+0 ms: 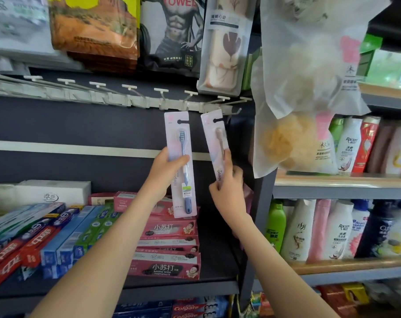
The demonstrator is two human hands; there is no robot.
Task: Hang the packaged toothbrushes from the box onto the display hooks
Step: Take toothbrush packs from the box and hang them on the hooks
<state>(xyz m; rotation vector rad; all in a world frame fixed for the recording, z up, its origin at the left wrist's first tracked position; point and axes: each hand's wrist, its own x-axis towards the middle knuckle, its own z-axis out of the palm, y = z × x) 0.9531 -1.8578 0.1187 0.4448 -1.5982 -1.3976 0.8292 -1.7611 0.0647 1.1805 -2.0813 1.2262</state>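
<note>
Two packaged toothbrushes, blue (182, 166) in left hand (165, 173), pink (216, 148) in right hand (228, 187)

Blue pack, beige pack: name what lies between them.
Between blue pack and beige pack, head view shows only dark back panel and a pale strip.

This is a shop, in a toiletries aisle. A row of display hooks (98, 84) juts from a dark back panel (80, 120). Below it, at the left, toothpaste boxes (34, 239) of several brands lie stacked. On the right, shelves (332, 191) carry lined-up shampoo bottles (346, 228). Packaged towels (172, 31) fill the top, and bagged bath sponges (293, 143) hang at the right. A blue packaged toothbrush (183, 143) and a second packaged toothbrush (220, 138) are sealed on cards with hang holes.
</note>
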